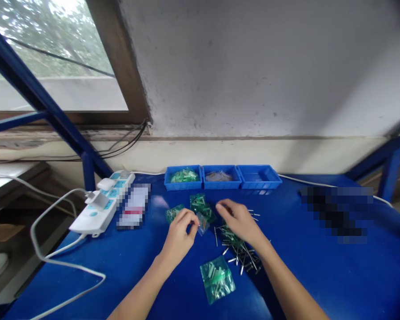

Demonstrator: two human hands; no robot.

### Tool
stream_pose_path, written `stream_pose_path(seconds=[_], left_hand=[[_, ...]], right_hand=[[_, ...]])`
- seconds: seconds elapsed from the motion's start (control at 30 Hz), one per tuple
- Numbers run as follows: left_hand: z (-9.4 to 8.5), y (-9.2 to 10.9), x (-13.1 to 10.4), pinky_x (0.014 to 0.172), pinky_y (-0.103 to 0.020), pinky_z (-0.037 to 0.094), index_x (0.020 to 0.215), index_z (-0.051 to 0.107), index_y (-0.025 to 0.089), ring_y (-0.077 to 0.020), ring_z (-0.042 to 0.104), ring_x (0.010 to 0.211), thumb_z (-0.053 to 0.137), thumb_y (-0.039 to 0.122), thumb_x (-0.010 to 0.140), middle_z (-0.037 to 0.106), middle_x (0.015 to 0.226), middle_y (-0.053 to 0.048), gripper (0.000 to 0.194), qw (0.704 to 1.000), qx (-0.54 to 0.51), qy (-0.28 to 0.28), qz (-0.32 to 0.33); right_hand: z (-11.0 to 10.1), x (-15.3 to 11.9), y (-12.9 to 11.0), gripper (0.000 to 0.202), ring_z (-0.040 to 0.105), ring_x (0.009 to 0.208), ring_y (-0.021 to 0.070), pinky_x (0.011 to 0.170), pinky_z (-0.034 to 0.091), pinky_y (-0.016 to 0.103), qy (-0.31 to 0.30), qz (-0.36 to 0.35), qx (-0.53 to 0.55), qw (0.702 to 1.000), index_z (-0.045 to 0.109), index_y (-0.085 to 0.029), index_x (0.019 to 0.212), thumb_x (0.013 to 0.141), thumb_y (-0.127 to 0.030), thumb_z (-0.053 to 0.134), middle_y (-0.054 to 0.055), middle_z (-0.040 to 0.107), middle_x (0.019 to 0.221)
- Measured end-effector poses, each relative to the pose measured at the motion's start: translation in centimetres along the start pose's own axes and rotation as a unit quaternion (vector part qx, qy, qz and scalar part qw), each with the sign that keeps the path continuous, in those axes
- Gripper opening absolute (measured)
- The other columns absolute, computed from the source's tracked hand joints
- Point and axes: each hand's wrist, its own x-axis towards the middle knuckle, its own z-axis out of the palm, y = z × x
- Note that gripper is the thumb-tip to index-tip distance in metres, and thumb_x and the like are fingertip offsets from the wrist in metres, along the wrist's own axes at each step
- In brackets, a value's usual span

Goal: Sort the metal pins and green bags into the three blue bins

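Note:
My left hand (181, 230) pinches a small clear plastic bag (202, 223) by its edge between thumb and forefinger; small metal pieces show inside it. To its right, my right hand (242, 221) is held over a loose pile of blind rivets (245, 258). Its fingers are curled toward the thumb, and whatever is between them is hidden. Beyond the hands lie green plastic bags (199, 202) with pale plugs inside, one of them partly behind my left hand. Another green bag (217, 280) with plugs and metal pieces lies flat nearer to me.
Three blue bins stand along the back: one with green bags (183, 188), one with clear bags (222, 185), one showing only its bottom (260, 184). A white power strip (102, 206) with cables and a blurred phone-like object (134, 206) are at left. A blurred dark object (336, 213) lies right.

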Motion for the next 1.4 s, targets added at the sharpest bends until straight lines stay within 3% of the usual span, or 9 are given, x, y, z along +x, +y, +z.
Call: stream_pose_path(seconds=[0.23,0.43,0.57,0.67,0.77,0.87,1.0,1.13,1.4], left_hand=[[-0.3,0.4,-0.1,0.070,-0.024,0.044,0.070,0.053,0.018,-0.0122,0.052,0.079,0.048,0.008,0.085,0.045,0.087,-0.002,0.019,0.985,0.000,0.143,0.093],[-0.2,0.4,-0.2,0.072,-0.025,0.044,0.078,0.055,0.019,-0.0120,0.053,0.079,0.043,0.010,0.089,0.048,0.088,-0.002,0.019,0.993,-0.053,0.041,0.101],[-0.9,1.0,-0.1,0.080,-0.030,0.045,0.105,0.056,0.025,-0.0166,0.055,0.091,0.044,0.022,0.092,0.054,0.100,-0.004,0.018,0.992,-0.008,-0.118,0.035],[-1.7,1.4,-0.1,0.091,-0.040,0.040,0.104,0.057,0.029,-0.0212,0.053,0.097,0.058,0.035,0.084,0.055,0.101,-0.001,0.021,0.965,0.050,-0.256,0.025],[-2.3,1.3,-0.2,0.090,-0.042,0.039,0.096,0.058,0.028,-0.0221,0.051,0.098,0.061,0.034,0.082,0.054,0.100,0.000,0.016,0.946,0.076,-0.316,-0.002],[-2.1,0.9,-0.1,0.087,-0.039,0.039,0.086,0.056,0.024,-0.0200,0.051,0.093,0.051,0.025,0.088,0.053,0.096,0.000,0.006,0.947,0.097,-0.304,-0.024],[-1.6,0.4,0.0,0.085,-0.038,0.037,0.080,0.053,0.021,-0.0187,0.050,0.087,0.041,0.020,0.092,0.055,0.089,-0.001,0.017,0.958,0.120,-0.260,0.010],[-1.7,-0.1,0.0,0.080,-0.037,0.038,0.086,0.050,0.020,-0.0197,0.048,0.087,0.038,0.018,0.093,0.055,0.089,-0.002,0.014,0.967,0.130,-0.217,0.008],[-1.5,-0.9,0.0,0.074,-0.035,0.036,0.085,0.053,0.021,-0.0212,0.048,0.088,0.041,0.018,0.091,0.053,0.091,-0.002,0.014,0.963,0.188,-0.192,-0.002]], right_hand=[[3.9,-0.9,-2.7,0.038,0.051,0.059,0.0092,0.057,0.037,0.023,-0.126,0.117,0.424,0.889,0.060,-0.018,0.096,0.071,-0.045,0.068,-0.003,0.056,0.067],[2.4,-0.6,-2.6,0.025,0.037,0.050,0.0050,0.049,0.027,0.021,-0.116,0.115,0.423,0.891,0.062,-0.015,0.074,0.069,-0.037,0.072,-0.006,0.047,0.057],[-1.8,-0.2,-3.2,0.015,0.042,0.050,0.0079,0.049,0.032,0.023,0.242,0.017,0.266,0.933,0.062,-0.018,0.073,0.073,-0.031,0.068,-0.005,0.049,0.056],[-5.9,-0.4,-4.6,0.009,0.048,0.054,0.0105,0.050,0.038,0.026,0.603,-0.117,0.127,0.779,0.061,-0.019,0.080,0.075,-0.023,0.067,-0.002,0.054,0.066],[-8.7,-0.4,-5.1,0.013,0.053,0.056,0.0111,0.052,0.042,0.028,0.720,-0.221,0.036,0.657,0.060,-0.022,0.090,0.078,-0.019,0.063,0.000,0.054,0.075],[-8.9,0.4,-3.3,0.016,0.056,0.059,0.0123,0.056,0.045,0.028,0.593,-0.213,-0.072,0.773,0.060,-0.022,0.096,0.081,-0.018,0.058,0.000,0.057,0.074],[-5.1,1.0,-0.1,0.031,0.061,0.069,0.0180,0.062,0.047,0.031,0.153,-0.115,-0.179,0.965,0.059,-0.019,0.111,0.081,-0.029,0.058,0.005,0.064,0.079],[-1.1,-0.6,-0.2,0.031,0.061,0.078,0.0184,0.070,0.048,0.032,-0.031,-0.107,-0.086,0.990,0.058,-0.021,0.114,0.088,-0.037,0.049,0.006,0.064,0.087],[1.1,-1.6,-0.4,0.028,0.059,0.082,0.0211,0.069,0.046,0.033,-0.043,-0.108,-0.091,0.989,0.059,-0.022,0.109,0.091,-0.037,0.043,0.008,0.063,0.090]])
